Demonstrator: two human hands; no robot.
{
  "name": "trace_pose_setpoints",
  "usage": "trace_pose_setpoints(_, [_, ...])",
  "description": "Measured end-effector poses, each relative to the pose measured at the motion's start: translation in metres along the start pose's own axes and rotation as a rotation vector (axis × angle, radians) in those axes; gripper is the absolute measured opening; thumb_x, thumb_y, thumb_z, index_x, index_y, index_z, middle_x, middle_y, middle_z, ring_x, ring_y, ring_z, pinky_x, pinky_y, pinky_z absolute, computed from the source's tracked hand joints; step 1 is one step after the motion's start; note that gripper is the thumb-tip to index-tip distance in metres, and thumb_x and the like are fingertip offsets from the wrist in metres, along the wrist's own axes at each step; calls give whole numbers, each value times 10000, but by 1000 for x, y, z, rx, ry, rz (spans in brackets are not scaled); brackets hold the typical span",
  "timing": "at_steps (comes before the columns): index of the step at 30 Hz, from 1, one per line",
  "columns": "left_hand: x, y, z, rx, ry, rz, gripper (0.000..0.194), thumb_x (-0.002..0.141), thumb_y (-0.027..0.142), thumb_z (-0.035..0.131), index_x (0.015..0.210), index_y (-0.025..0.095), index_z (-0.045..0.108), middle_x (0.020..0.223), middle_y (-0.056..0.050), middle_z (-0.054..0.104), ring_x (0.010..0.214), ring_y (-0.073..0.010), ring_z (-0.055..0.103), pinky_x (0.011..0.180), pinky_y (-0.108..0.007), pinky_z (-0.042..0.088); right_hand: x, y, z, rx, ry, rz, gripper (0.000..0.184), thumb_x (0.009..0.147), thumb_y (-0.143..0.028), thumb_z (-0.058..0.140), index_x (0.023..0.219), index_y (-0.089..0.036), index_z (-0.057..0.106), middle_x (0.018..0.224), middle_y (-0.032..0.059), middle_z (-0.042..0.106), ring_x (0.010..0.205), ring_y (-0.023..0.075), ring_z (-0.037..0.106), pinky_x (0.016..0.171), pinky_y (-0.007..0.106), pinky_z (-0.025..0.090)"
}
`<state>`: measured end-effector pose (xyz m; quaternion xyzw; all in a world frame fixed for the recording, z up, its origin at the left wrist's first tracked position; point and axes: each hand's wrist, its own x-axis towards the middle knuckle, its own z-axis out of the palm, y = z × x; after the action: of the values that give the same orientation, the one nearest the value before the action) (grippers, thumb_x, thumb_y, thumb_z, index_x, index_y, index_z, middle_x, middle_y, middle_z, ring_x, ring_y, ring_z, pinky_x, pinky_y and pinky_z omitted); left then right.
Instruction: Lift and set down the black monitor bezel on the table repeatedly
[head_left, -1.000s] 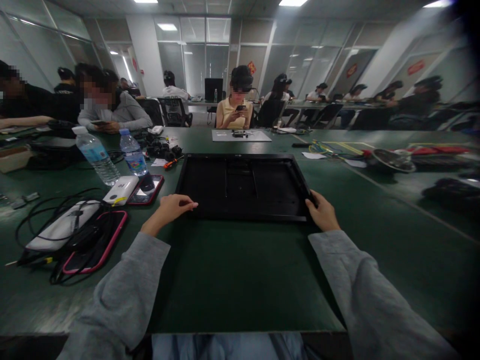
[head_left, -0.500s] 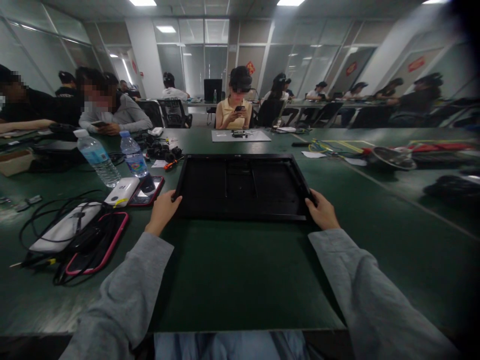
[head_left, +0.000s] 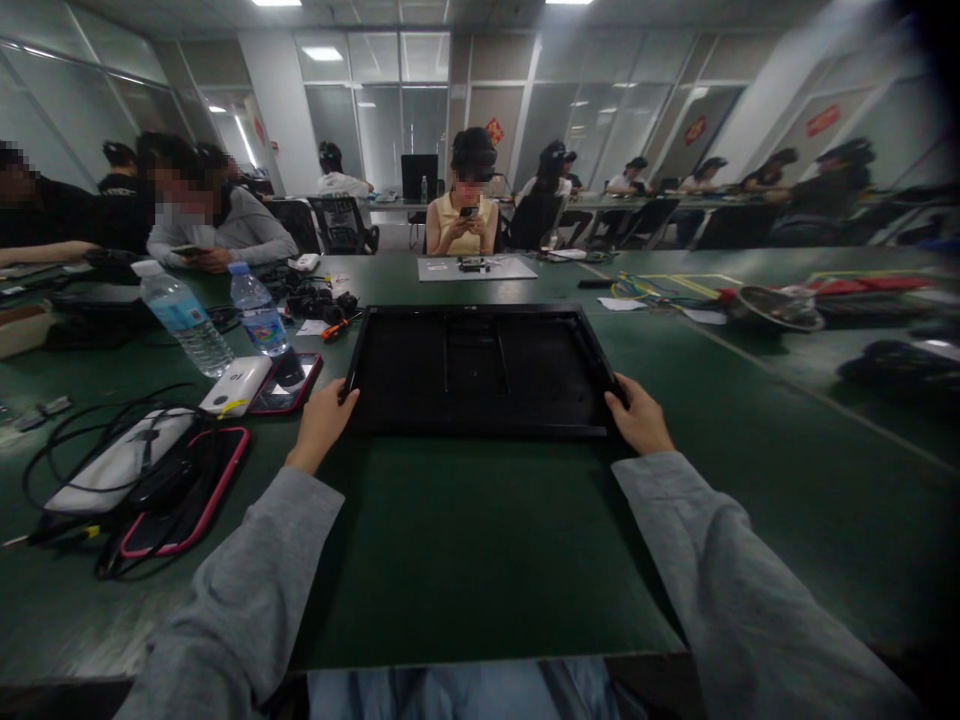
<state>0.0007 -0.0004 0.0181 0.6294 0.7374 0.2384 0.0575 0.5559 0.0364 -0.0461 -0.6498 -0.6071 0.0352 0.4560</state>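
Observation:
A wide black plastic monitor housing point(head_left: 405, 365) lies before me, its hollow inside facing up, with two ridges across the middle. At its left edge, my left hand point(head_left: 324, 418) grips the rim, thumb on top and fingers mostly hidden beneath the side. My right hand point(head_left: 637, 412) is closed on the right edge in the same way. Whether the housing rests on the green table point(head_left: 480, 560) or is lifted slightly I cannot tell.
On the left are two water bottles point(head_left: 184, 318), a white power bank point(head_left: 235, 385), phones point(head_left: 286, 382) and tangled black cables point(head_left: 97, 440). An orange-handled tool point(head_left: 337, 328) lies behind. A metal bowl point(head_left: 776, 307) and wires stand at right. A person point(head_left: 462, 215) sits opposite.
The whole view has shifted slightly, so the bottles and table items appear a little further left. Both hands keep their hold on the housing, which has hardly moved.

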Motion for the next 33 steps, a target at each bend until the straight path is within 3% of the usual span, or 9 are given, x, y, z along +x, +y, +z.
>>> trace_pose_setpoints(14, [1, -3, 0, -51, -32, -2, 499, 943, 409, 595, 1345, 114, 593, 1201, -171, 725, 1106, -273, 690, 949, -370, 523, 4, 4, -4, -19, -37, 25, 516, 835, -343, 600, 1326, -189, 649, 1198, 115, 738, 1101, 304, 700, 1055, 513, 515])
trace_pose_setpoints(33, [-1, 2, 1, -34, -28, -12, 538, 941, 545, 577, 1308, 152, 609, 1184, -162, 726, 1082, -285, 695, 934, -384, 521, 7, 9, -3, 83, 5, 38, 517, 806, -463, 646, 1248, -198, 684, 1194, 109, 744, 1107, 303, 702, 1057, 530, 516])
